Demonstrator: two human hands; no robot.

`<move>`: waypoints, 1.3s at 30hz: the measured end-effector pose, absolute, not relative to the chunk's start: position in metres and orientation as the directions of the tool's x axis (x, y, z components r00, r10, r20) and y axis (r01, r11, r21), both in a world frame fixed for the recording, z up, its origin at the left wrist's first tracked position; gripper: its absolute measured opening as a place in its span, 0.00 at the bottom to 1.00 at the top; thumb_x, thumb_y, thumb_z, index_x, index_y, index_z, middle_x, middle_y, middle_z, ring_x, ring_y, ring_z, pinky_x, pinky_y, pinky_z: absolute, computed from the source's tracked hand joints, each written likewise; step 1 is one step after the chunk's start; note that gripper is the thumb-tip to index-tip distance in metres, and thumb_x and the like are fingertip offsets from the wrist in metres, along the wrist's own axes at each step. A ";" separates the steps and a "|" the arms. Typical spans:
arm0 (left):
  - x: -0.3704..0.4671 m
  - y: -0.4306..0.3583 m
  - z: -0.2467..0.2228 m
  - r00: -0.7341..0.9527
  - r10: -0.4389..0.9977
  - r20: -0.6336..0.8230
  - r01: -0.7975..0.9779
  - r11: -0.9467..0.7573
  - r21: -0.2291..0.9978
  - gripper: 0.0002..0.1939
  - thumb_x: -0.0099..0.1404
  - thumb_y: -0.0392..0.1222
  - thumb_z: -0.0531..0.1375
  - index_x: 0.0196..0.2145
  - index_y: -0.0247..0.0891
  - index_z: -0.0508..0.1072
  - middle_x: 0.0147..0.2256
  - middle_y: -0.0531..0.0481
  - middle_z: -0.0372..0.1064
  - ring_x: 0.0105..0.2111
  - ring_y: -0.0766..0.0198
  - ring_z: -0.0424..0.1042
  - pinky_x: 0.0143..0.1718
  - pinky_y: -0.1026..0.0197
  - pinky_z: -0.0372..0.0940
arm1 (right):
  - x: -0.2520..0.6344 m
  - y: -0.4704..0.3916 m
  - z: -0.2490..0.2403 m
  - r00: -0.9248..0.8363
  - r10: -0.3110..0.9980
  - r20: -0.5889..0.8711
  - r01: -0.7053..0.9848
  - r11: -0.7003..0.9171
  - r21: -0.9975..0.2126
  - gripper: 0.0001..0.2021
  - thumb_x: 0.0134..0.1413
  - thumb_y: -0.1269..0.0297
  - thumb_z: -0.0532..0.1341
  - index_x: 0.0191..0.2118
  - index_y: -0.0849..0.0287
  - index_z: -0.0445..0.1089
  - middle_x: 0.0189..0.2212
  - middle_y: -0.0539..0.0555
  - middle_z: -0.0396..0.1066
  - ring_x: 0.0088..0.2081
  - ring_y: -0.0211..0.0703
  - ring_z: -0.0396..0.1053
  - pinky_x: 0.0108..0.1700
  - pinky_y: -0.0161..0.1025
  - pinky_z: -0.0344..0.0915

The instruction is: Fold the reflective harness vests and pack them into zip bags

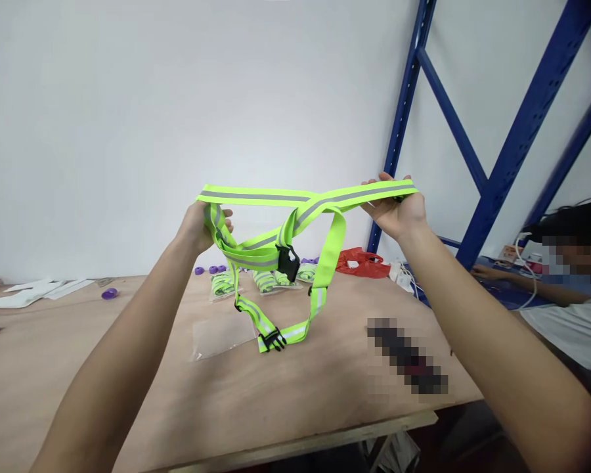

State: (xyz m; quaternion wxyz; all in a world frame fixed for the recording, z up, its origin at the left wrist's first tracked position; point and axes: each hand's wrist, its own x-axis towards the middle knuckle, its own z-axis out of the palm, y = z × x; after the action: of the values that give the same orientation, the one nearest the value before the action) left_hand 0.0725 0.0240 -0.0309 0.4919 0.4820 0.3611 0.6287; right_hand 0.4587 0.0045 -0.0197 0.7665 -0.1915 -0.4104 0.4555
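A neon-yellow reflective harness [261, 196] with grey stripes is stretched in the air between my two hands. My left hand [204, 226] grips its left end, with strap looped over the hand. At the other end, my right hand [394, 207] is raised palm up, the strap lying across its fingers; a small dark piece shows beside them. Loose straps hang in the middle with a black buckle half [288, 263] and, lower down, a pronged black buckle half [272, 339]. Beneath the harness, a clear plastic bag [221, 336] lies flat on the wooden table [276, 407].
Several bagged bundles of reflective strap [266, 281] and purple rings [109, 293] lie toward the wall. A red plastic bag [362, 263] is at the back right, white papers [39, 291] at the left. A blue metal rack [512, 125] and another person [571, 328] are on the right.
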 end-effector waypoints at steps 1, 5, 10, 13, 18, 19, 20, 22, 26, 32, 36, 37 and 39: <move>0.072 0.022 -0.032 0.024 0.974 0.224 -0.250 -0.211 0.945 0.10 0.57 0.44 0.55 0.34 0.36 0.66 0.20 0.50 0.62 0.15 0.68 0.58 0.16 0.66 0.58 | 0.459 0.005 -0.020 0.261 0.854 0.450 -0.547 0.515 -0.660 0.22 0.71 0.51 0.44 0.37 0.55 0.71 0.28 0.52 0.74 0.35 0.41 0.76 0.38 0.40 0.77; 0.056 0.015 -0.041 0.397 0.918 0.007 0.163 -0.078 0.984 0.13 0.56 0.47 0.57 0.33 0.35 0.72 0.12 0.54 0.52 0.11 0.72 0.44 0.11 0.69 0.43 | 0.469 0.010 -0.026 0.332 0.851 0.407 -0.362 0.514 -0.778 0.18 0.69 0.53 0.49 0.35 0.56 0.69 0.19 0.47 0.64 0.21 0.36 0.66 0.25 0.32 0.69; 0.040 0.008 -0.055 0.498 0.863 -0.081 0.248 -0.052 0.967 0.12 0.51 0.48 0.61 0.27 0.36 0.72 0.19 0.44 0.67 0.11 0.67 0.55 0.11 0.66 0.44 | 0.476 0.020 -0.049 0.450 0.781 0.433 0.179 0.396 -0.901 0.17 0.63 0.48 0.51 0.29 0.53 0.62 0.14 0.42 0.47 0.14 0.35 0.46 0.16 0.33 0.49; 0.034 0.009 -0.066 0.515 0.857 -0.030 0.114 -0.034 0.993 0.17 0.57 0.56 0.57 0.26 0.38 0.69 0.12 0.52 0.53 0.07 0.72 0.41 0.09 0.67 0.39 | 0.480 0.017 -0.067 0.464 0.745 0.479 0.325 0.360 -0.874 0.17 0.58 0.44 0.56 0.30 0.52 0.65 0.15 0.45 0.55 0.16 0.38 0.52 0.18 0.35 0.51; 0.017 0.017 -0.084 0.306 0.952 0.029 -0.173 0.026 0.985 0.06 0.59 0.38 0.60 0.29 0.37 0.65 0.15 0.61 0.46 0.10 0.77 0.41 0.11 0.73 0.44 | 0.505 0.002 -0.085 0.403 0.662 0.631 0.756 0.148 -0.638 0.11 0.48 0.52 0.66 0.33 0.53 0.74 0.21 0.54 0.69 0.27 0.50 0.68 0.31 0.42 0.61; 0.015 0.017 -0.086 0.267 0.961 0.068 -0.205 -0.013 0.979 0.05 0.58 0.35 0.61 0.31 0.36 0.66 0.16 0.61 0.48 0.10 0.78 0.43 0.11 0.74 0.46 | 0.509 0.001 -0.086 0.357 0.664 0.657 0.854 0.052 -0.517 0.11 0.49 0.53 0.65 0.34 0.53 0.75 0.22 0.56 0.71 0.29 0.53 0.70 0.32 0.43 0.62; 0.013 0.017 -0.086 0.225 0.967 0.121 -0.234 -0.067 0.970 0.07 0.57 0.32 0.62 0.34 0.36 0.67 0.17 0.61 0.50 0.11 0.79 0.45 0.12 0.75 0.46 | 0.513 0.000 -0.086 0.312 0.673 0.670 0.920 -0.037 -0.391 0.11 0.50 0.53 0.63 0.35 0.52 0.76 0.23 0.58 0.72 0.30 0.55 0.71 0.33 0.45 0.63; 0.011 0.014 -0.080 0.133 0.967 0.218 -0.287 -0.173 0.942 0.13 0.56 0.30 0.64 0.39 0.36 0.68 0.21 0.59 0.59 0.13 0.79 0.49 0.12 0.76 0.48 | 0.516 0.000 -0.083 0.268 0.695 0.667 0.961 -0.142 -0.238 0.13 0.52 0.56 0.60 0.40 0.52 0.77 0.26 0.58 0.75 0.32 0.58 0.72 0.34 0.47 0.64; 0.004 0.000 -0.050 0.028 0.955 0.295 -0.343 -0.268 0.900 0.19 0.57 0.28 0.63 0.46 0.37 0.69 0.38 0.46 0.72 0.18 0.79 0.58 0.12 0.77 0.53 | 0.521 0.002 -0.067 0.235 0.712 0.662 0.971 -0.196 -0.134 0.23 0.44 0.64 0.63 0.50 0.52 0.74 0.31 0.58 0.77 0.34 0.60 0.73 0.38 0.50 0.65; -0.008 -0.032 -0.019 -0.142 0.749 0.647 -0.508 -0.617 0.602 0.22 0.57 0.25 0.62 0.48 0.39 0.68 0.52 0.47 0.69 0.32 0.78 0.71 0.25 0.83 0.65 | 0.538 0.000 -0.065 -0.093 0.730 0.677 0.995 0.083 0.046 0.30 0.38 0.69 0.64 0.54 0.55 0.70 0.47 0.58 0.76 0.44 0.59 0.72 0.43 0.47 0.66; -0.003 -0.048 -0.020 -0.108 0.566 0.817 -0.532 -0.727 0.434 0.23 0.56 0.32 0.67 0.48 0.42 0.67 0.53 0.52 0.68 0.53 0.66 0.70 0.50 0.71 0.70 | 0.531 -0.008 -0.084 0.035 0.832 0.553 0.918 0.192 -0.348 0.17 0.44 0.63 0.65 0.43 0.54 0.74 0.41 0.55 0.77 0.38 0.52 0.72 0.36 0.42 0.66; -0.002 -0.049 -0.020 -0.093 0.556 0.826 -0.531 -0.730 0.431 0.24 0.55 0.34 0.68 0.48 0.42 0.66 0.53 0.52 0.67 0.56 0.63 0.69 0.53 0.68 0.69 | 0.528 -0.011 -0.088 0.054 0.854 0.518 0.837 0.245 -0.490 0.14 0.44 0.61 0.66 0.40 0.55 0.74 0.39 0.54 0.76 0.35 0.50 0.72 0.34 0.41 0.66; -0.004 -0.047 -0.020 -0.095 0.608 0.789 -0.515 -0.708 0.483 0.26 0.53 0.36 0.69 0.48 0.42 0.66 0.53 0.50 0.66 0.56 0.59 0.68 0.49 0.67 0.71 | 0.524 -0.016 -0.096 0.090 0.878 0.469 0.605 0.326 -0.727 0.15 0.41 0.57 0.69 0.37 0.56 0.74 0.33 0.52 0.74 0.28 0.44 0.70 0.30 0.40 0.65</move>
State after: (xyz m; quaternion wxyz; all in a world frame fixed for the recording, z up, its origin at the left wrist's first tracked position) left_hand -0.0038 -0.0466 -0.0196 0.3798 0.5550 0.0417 0.7389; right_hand 0.5242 -0.0161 -0.0960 0.4782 -0.5625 -0.6591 0.1431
